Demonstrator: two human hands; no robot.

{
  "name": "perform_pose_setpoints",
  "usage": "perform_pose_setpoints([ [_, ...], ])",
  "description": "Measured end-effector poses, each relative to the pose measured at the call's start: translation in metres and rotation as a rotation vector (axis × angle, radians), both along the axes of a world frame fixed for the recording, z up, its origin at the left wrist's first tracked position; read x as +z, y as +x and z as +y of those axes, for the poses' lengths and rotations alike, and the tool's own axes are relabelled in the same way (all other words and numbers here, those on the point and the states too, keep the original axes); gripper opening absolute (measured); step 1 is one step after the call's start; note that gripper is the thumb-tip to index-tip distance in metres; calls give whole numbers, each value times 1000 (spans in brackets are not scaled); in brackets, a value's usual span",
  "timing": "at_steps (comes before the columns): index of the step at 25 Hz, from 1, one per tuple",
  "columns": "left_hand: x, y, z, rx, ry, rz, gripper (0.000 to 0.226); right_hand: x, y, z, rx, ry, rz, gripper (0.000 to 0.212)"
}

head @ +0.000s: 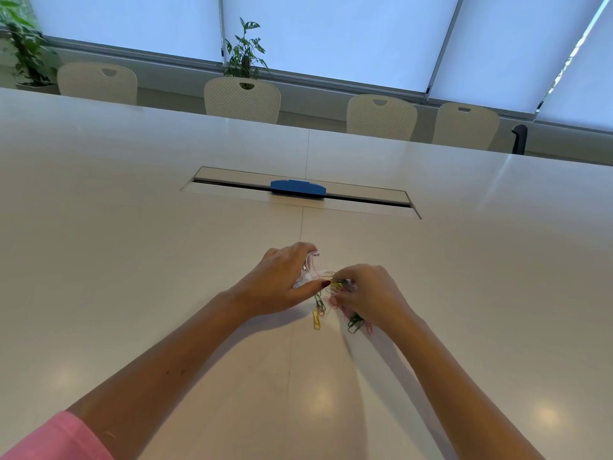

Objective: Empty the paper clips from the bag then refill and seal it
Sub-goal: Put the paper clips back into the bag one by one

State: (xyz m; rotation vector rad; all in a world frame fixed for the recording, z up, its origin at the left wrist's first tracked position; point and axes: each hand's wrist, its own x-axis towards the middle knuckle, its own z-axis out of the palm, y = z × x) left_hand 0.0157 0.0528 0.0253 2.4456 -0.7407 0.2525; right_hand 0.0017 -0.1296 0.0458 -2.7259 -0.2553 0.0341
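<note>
A small clear plastic bag [310,270] with a pink zip strip is gripped in my left hand [285,283], mostly hidden under the fingers. My right hand [368,293] pinches a bunch of coloured paper clips [338,284] right beside the bag's mouth. More loose paper clips [317,310], green, yellow and pink, lie on the white table [166,260] just below both hands. A further cluster of clips [356,323] sits under my right palm. Whether any clips are inside the bag is hidden.
A cable slot with a blue cover [298,187] runs across the table's middle, beyond the hands. Several cream chairs [242,99] line the far edge. Potted plants [245,51] stand by the shaded windows.
</note>
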Motion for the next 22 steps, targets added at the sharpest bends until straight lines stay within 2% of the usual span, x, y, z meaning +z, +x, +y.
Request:
perform_pose_setpoints([
  [5,-1,0,1,1,5,-16,57,-6,0,3,-23,48,-141,12],
  [11,-2,0,1,1,17,-17,59,0,3,1,-76,230,-197,20],
  [14,-1,0,0,0,18,-12,58,7,4,-7,-130,442,-115,19],
  [17,-1,0,0,-3,21,-10,58,13,5,-12,-184,727,76,14],
  [22,-2,0,0,-1,34,5,57,25,3,-16,-196,924,226,11],
])
